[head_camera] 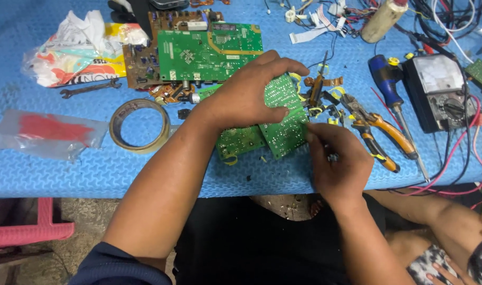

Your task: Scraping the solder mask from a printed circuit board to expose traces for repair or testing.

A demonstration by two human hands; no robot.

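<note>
Bench inventory, left to right.

- Clear plastic bag (46, 133) with a red patch inside: limp, glossy, lying flat on the tabletop (67, 174), a blue mat with a pebbled, embossed texture.
- Crumpled printed wrapper (77, 50), white, yellow and orange; below it a thin dark metal spanner (90, 88).
- Roll of tape (140, 125): a translucent tan ring, lying flat.
- Large green circuit board (209, 50): flat and rectangular, lying over a brown board studded with components.
- Left hand (246, 92): fingers curled over the top edge of the small green circuit board (286, 124), gripping it and tilting it up off the tabletop. A second small green board lies just beside it, below left.
- Right hand (338, 163): fingertips pinched at the held board's right edge; whether they hold a small part there cannot be told.
- Orange-handled pliers (381, 134), blue-handled soldering iron (391, 87), then a black analogue multimeter (441, 92) with red and black leads.

Progress, as judged: the board is lifted and under handling, tools lie idle, loose yellow-sleeved components are scattered nearby; work looks midway, nothing reassembled.
</note>
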